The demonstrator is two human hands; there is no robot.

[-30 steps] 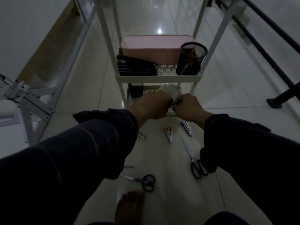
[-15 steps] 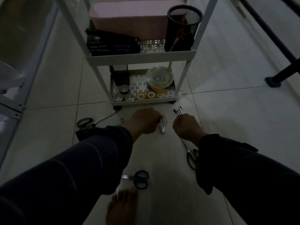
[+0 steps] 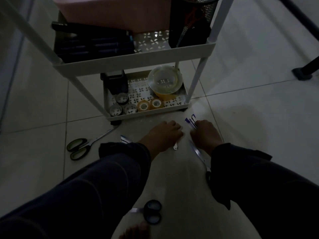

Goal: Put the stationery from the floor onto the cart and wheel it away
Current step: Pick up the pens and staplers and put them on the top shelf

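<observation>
Both my hands are down on the floor in front of the white cart (image 3: 148, 113). My left hand (image 3: 164, 133) is closed over a small metal stapler (image 3: 175, 148); only its end sticks out under the palm. A second stapler (image 3: 190, 121), with purple tips, pokes forward from the grip of my right hand (image 3: 205, 133). Another small stapler (image 3: 124, 139) lies beside my left sleeve. Green-handled scissors (image 3: 79, 149) lie at the left, black-handled scissors (image 3: 152, 211) lie near my foot, and a third pair of scissors (image 3: 200, 155) is partly hidden under my right arm.
The cart's lower shelf holds several tape rolls (image 3: 143, 106), a large clear tape roll (image 3: 164, 81) and a dark box (image 3: 118, 83). The shelf above carries dark markers (image 3: 93, 47), a pink box (image 3: 114, 11) and a black mesh cup (image 3: 191, 23). A black stand foot (image 3: 302, 75) sits at the right.
My hands dropped from the cart's lower shelf to the floor. My right hand picked up the purple-tipped stapler, and my left hand closed over the middle one.
</observation>
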